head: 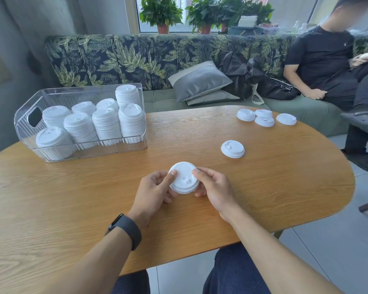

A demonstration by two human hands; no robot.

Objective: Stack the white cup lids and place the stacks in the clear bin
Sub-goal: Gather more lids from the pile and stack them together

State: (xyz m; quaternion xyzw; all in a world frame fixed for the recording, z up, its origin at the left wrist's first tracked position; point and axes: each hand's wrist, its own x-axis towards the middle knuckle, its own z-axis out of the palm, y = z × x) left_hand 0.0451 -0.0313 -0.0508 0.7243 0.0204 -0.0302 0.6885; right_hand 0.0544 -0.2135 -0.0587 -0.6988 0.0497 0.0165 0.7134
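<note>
My left hand (154, 190) and my right hand (215, 187) both hold a small stack of white cup lids (184, 179) just above the wooden table (72, 198), thumbs on top, fingers curled underneath. One loose lid (232, 149) lies to the right of it. Several more loose lids (263, 118) lie near the far right edge. The clear bin (79, 148) stands at the far left and holds several tall stacks of lids (106, 124).
A person in black sits on the leaf-patterned sofa (136, 60) at the far right, feet beside the table's right end. A grey cushion (200, 81) and black bags (253, 75) lie on the sofa behind the table.
</note>
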